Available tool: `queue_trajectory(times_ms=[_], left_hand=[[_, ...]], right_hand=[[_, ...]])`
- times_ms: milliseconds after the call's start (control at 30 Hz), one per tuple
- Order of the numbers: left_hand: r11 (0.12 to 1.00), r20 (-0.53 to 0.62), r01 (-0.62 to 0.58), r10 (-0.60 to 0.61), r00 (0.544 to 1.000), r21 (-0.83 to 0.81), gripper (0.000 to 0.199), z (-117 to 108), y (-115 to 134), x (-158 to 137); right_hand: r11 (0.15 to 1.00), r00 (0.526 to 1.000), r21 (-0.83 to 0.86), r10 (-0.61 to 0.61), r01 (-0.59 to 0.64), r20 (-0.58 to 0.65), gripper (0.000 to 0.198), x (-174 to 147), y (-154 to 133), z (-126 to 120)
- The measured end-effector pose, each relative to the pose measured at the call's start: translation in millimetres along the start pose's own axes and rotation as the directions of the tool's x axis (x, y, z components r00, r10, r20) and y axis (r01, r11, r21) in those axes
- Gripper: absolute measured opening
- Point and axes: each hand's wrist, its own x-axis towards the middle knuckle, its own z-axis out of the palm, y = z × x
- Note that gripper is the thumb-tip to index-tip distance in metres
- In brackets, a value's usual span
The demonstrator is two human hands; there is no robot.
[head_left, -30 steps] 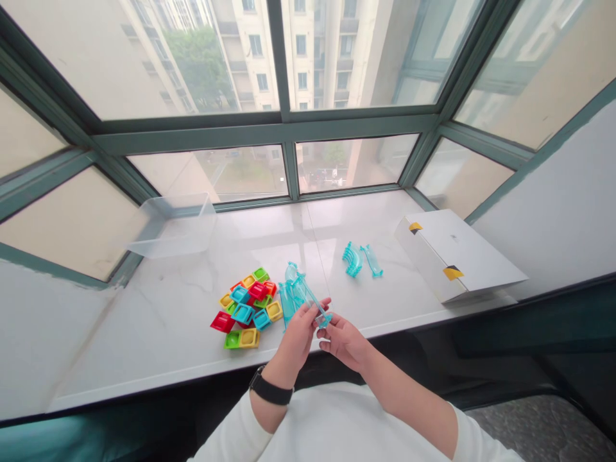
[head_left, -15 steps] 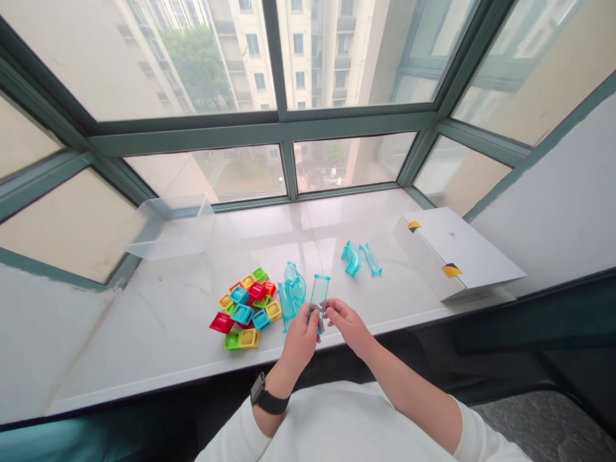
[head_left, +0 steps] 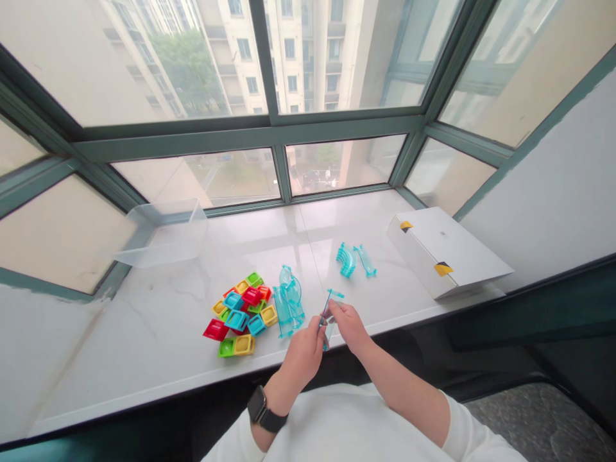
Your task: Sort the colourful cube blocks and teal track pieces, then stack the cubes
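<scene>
Between my hands, just above the front edge of the sill, is a clear turquoise plastic track piece, tilted and partly covered by fingers. My left hand is closed on its left side. The fingers of my right hand pinch its right side. Left of the hands lies a loose heap of clear turquoise track pieces, some curved. Beside that heap, colored plastic blocks in red, yellow, green and blue are piled up. Farther back sit nested curved track pieces and a single straight track piece.
A clear plastic bin stands at the back left of the white sill. At the right lies a white box with yellow-and-black tabs. Green window frames enclose the sill at the back and sides.
The held track piece has turned from showing its broad face to a more edge-on tilt. My right hand has moved onto its upper right part. The view has shifted slightly.
</scene>
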Motion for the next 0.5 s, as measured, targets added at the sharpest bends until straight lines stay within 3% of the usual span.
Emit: queue_trajectory(times_ms=[167,300,400,500], left_hand=[[0.997,-0.027,0.010,-0.012,1.000,-0.074,0.022,-1,2,-4],[0.989,-0.044,0.031,-0.038,0.998,-0.145,0.026,1,1,-4],[0.986,-0.045,0.061,-0.069,0.997,-0.158,0.034,2,-4,-4],[0.982,-0.052,0.089,-0.099,0.994,-0.168,0.040,4,-9,-3]], right_hand=[[0.993,0.999,-0.109,0.032,-0.036,-0.039,0.076,7,-4,-10],[0.990,0.999,-0.130,0.050,-0.052,-0.019,0.075,8,-3,-13],[0.985,0.999,-0.172,0.033,-0.029,0.024,0.062,7,-1,-13],[0.977,0.998,-0.211,0.004,0.009,0.064,0.036,3,0,-11]])
